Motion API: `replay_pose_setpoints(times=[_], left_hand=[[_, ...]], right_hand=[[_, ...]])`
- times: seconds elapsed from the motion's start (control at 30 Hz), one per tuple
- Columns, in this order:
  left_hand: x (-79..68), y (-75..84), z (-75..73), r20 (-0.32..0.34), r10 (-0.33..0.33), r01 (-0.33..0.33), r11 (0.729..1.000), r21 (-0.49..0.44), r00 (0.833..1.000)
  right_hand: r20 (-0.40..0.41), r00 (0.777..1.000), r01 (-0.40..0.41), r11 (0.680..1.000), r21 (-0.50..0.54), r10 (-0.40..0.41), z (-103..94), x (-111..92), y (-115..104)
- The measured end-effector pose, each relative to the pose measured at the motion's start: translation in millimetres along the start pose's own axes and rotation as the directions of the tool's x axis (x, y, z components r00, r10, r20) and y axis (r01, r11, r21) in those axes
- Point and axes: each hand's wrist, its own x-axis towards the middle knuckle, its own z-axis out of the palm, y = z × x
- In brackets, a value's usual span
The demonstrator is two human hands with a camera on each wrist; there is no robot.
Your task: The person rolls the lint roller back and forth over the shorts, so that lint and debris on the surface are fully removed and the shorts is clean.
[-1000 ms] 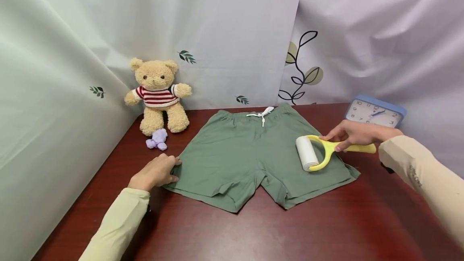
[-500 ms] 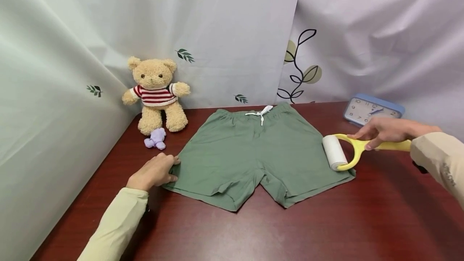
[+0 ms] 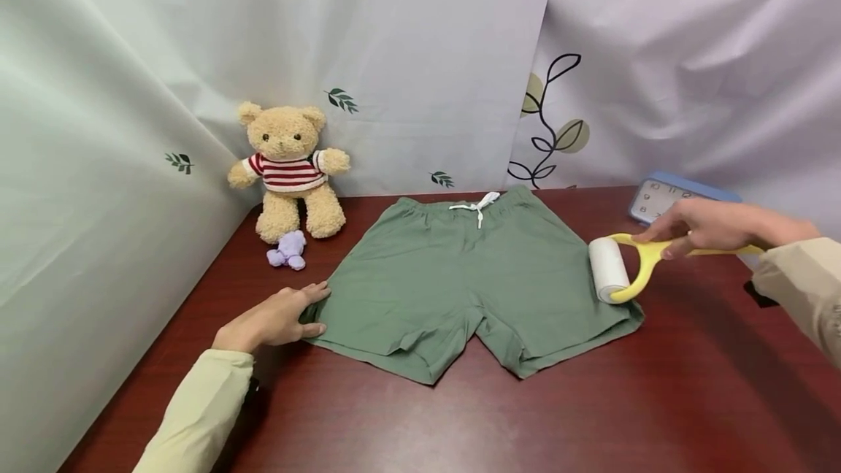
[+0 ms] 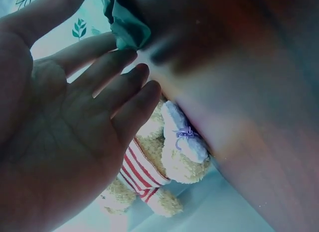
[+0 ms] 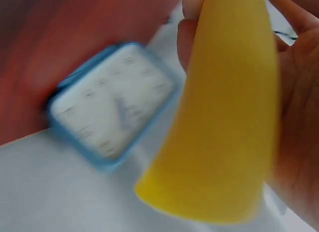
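Observation:
Green drawstring shorts (image 3: 420, 276) lie spread flat on the dark red table, waistband away from me. My right hand (image 3: 719, 223) grips the yellow handle of a lint roller (image 3: 609, 271). Its white roll is at the outer edge of the right leg; whether it touches the cloth I cannot tell. The handle (image 5: 224, 117) fills much of the right wrist view. My left hand (image 3: 272, 318) rests at the outer edge of the left leg, its fingertips on the cloth. Its fingers (image 4: 137, 100) look extended in the left wrist view, near a fold of green cloth (image 4: 128, 30).
A teddy bear (image 3: 289, 172) in a striped sweater leans on the back curtain at left. A small purple plush toy (image 3: 287, 250) lies at its feet. At the back right stands a blue clock (image 3: 663, 195), partly behind my right hand. Patterned curtains enclose the back and left.
My right hand has carried the lint roller rightward, from the middle of the right leg to its outer edge. My left hand has shifted slightly left and its fingers have straightened.

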Motion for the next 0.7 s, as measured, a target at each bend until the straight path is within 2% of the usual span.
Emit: replay_pose_setpoints(times=[0.1,0.23,0.37,0.47,0.57,0.7], left_hand=[[2.0,2.9,0.2,-0.01,0.007,-0.007,1.0,-0.004,1.0],[3.7,6.5,-1.4,-0.022,0.011,-0.011,1.0,0.005,1.0],[3.5,6.8,-2.3,-0.022,0.013,-0.012,1.0,0.025,1.0],[2.2,5.8,-2.2,-0.014,0.015,-0.015,0.999,0.039,1.0],[0.3,5.6,-1.7,-0.001,0.014,-0.014,0.998,0.058,1.0],[-0.7,6.2,-0.6,0.023,-0.003,0.001,0.996,0.089,1.0]], right_hand=[[-0.079,0.993,0.081,0.995,-0.066,-0.086,-4.2,2,-23],[-0.163,0.963,0.192,0.97,-0.151,-0.216,-2.1,19,-62],[-0.196,0.952,0.209,0.967,-0.149,-0.236,9.8,51,-103],[-0.204,0.932,0.278,0.952,-0.13,-0.3,28.4,84,-130],[-0.2,0.898,0.371,0.919,-0.134,-0.392,54.7,119,-161],[-0.138,0.877,0.447,0.887,-0.115,-0.46,92.5,160,-211]])
